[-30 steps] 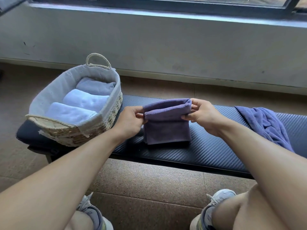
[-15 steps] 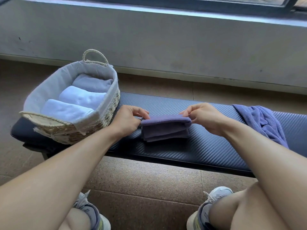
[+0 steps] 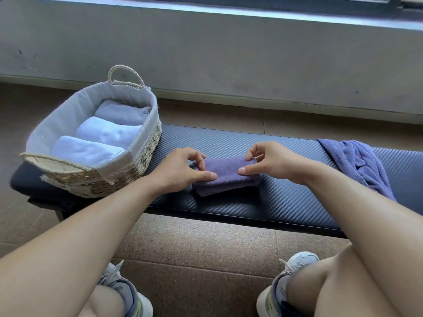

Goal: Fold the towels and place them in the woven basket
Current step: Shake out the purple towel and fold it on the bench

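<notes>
So here's us from our own head cam: our left hand (image 3: 180, 170) and right hand (image 3: 272, 162) are both bare, no rings, no watch, no gloves, and our forearms are bare too with no sleeves showing anywhere in frame. Knees are bare at the bottom edge. Down in the lower left we've got our left sneaker (image 3: 128, 296), grey-blue with white laces and a pale sole with a bit of yellow. Lower right is our right sneaker (image 3: 286, 284), light grey toe, same laces, same yellowish trim.
</notes>
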Action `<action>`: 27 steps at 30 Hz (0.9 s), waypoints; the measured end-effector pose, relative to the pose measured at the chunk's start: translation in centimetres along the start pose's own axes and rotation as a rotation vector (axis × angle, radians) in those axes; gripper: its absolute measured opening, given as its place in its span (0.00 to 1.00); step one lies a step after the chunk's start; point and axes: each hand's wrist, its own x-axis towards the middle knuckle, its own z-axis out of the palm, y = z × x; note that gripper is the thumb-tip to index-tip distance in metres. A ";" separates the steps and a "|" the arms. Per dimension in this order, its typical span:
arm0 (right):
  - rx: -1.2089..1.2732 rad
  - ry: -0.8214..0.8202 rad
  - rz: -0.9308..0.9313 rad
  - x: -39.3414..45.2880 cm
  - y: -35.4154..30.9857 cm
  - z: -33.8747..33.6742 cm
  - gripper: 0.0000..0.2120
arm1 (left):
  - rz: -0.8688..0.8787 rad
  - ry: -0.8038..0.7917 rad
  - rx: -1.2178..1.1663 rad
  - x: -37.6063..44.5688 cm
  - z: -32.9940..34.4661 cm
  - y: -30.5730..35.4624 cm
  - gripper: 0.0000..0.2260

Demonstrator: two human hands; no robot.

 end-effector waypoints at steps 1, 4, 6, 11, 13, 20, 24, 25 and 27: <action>-0.037 0.018 0.012 0.1 0.0 0.0 0.23 | 0.009 0.000 0.008 0.1 0.1 -0.1 0.17; -0.128 0.013 0.087 0.1 -0.3 0.2 0.29 | 0.001 0.016 0.073 0.1 0.4 0.1 0.18; -0.178 -0.020 0.117 0.0 -0.6 0.2 0.29 | -0.006 0.014 0.111 0.1 0.5 0.4 0.21; -0.233 -0.094 0.147 -0.4 -0.6 -0.1 0.23 | -0.032 -0.154 0.201 -0.1 0.2 0.9 0.28; -0.217 -0.116 0.133 -0.5 -0.7 -0.1 0.21 | -0.055 -0.246 0.232 -0.9 0.4 1.6 0.28; 0.341 -0.115 -0.171 -1.5 -2.3 0.5 0.18 | -0.009 -0.227 0.085 -3.0 1.1 3.4 0.23; 0.507 0.013 -0.333 -2.1 -3.4 0.6 0.25 | -0.025 -0.082 -0.315 -3.2 1.0 4.3 0.27; 0.517 0.030 -0.347 -2.2 -3.5 0.6 0.27 | -0.035 -0.075 -0.420 -3.2 0.9 4.5 0.28; 0.505 0.039 -0.366 -2.4 -3.6 0.8 0.30 | -0.026 -0.071 -0.548 -3.4 0.9 5.1 0.29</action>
